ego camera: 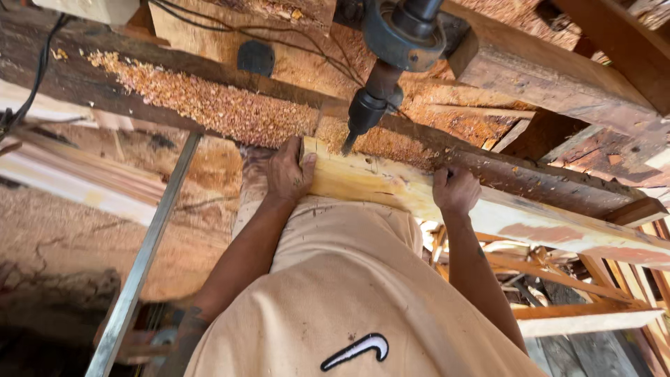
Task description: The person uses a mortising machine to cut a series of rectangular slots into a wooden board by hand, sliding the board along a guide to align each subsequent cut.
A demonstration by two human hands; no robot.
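A long pale wooden plank (391,185) lies across a dark workbench beam (530,174), running from centre to the right edge. My left hand (287,171) grips the plank's left end, thumb over the top. My right hand (455,188) holds the plank's near edge further right, fingers curled around it. A drill press chuck with a bit (363,115) comes down from above, its tip touching or just above the plank's top face between my hands. My beige shirt fills the lower middle.
Heaps of wood shavings (209,105) cover the bench to the left of the bit. A metal bar (143,258) slants down at the left. Black cables (38,70) hang at the upper left. Timber offcuts and slats (579,307) lie below at the right.
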